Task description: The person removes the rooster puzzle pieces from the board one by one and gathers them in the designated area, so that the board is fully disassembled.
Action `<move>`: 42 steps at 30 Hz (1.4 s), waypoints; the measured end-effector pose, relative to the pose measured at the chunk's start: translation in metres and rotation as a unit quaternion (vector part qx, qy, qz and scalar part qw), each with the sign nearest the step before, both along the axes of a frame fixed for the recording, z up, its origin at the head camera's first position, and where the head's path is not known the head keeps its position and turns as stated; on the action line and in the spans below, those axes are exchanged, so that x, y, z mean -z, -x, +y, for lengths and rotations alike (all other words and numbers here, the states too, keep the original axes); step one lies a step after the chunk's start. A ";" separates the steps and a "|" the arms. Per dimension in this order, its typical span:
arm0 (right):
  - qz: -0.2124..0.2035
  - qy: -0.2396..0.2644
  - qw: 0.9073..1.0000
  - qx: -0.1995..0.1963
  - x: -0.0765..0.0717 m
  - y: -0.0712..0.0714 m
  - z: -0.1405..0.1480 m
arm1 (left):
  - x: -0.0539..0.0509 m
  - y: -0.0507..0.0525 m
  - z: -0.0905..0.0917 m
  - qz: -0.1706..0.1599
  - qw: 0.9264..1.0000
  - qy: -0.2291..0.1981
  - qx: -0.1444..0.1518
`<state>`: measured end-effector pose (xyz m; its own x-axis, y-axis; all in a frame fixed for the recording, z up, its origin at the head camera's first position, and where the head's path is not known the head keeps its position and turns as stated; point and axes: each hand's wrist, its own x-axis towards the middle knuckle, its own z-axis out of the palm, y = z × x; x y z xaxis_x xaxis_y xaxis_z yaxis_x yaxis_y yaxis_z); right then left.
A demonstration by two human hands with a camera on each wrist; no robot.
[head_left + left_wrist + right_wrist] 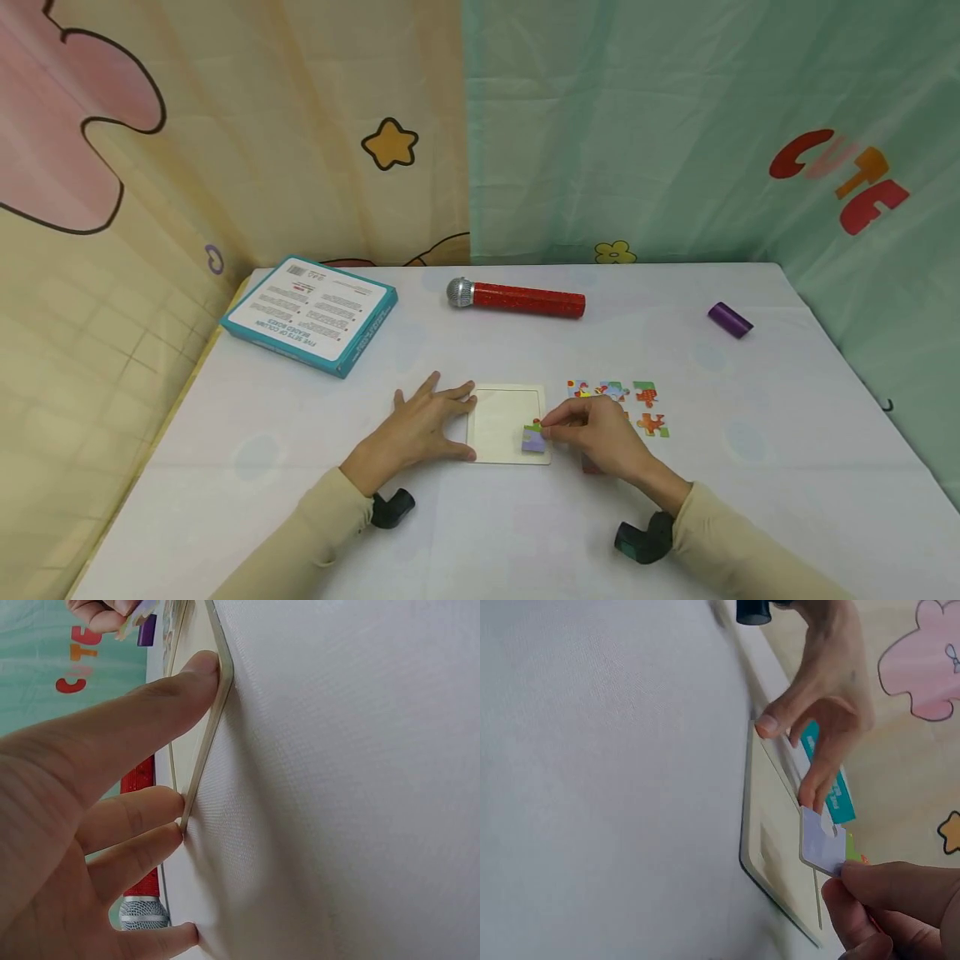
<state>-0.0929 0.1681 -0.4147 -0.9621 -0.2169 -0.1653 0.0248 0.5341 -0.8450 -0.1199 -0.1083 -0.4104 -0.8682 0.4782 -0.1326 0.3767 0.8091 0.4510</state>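
A shallow cream puzzle board (497, 421) with a raised rim lies flat on the table. My left hand (422, 423) touches its left side with spread, fairly straight fingers; in the left wrist view the thumb (169, 697) rests on the rim near a corner. Between thumb and fingertips my right hand (606, 435) pinches a purple and green puzzle piece (821, 838). This piece is held tilted above the right part of the board, apart from its surface. Several colourful puzzle pieces (651, 425) lie to the right, some hidden behind the right hand.
A teal box (311, 312) with printed text lies at the back left. Behind the board is a red toy microphone (525, 298) with a silver head. A purple cylinder (730, 320) lies at the back right. Curtains (600, 125) hang behind the table.
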 end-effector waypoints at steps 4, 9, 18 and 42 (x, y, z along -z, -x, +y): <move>-0.024 0.007 1.000 0.012 -0.004 0.000 0.025 | -0.001 0.000 0.001 0.000 1.000 -0.002 0.001; -0.042 -0.002 0.999 0.023 -0.007 -0.006 0.068 | -0.002 0.000 0.001 -0.004 1.000 0.004 -0.002; -0.092 -0.070 0.989 0.095 -0.003 -0.027 0.126 | -0.002 0.000 0.003 -0.007 1.000 0.005 0.001; -0.024 -0.185 0.980 0.065 -0.004 -0.035 0.136 | -0.001 0.000 0.002 -0.004 1.000 0.003 0.004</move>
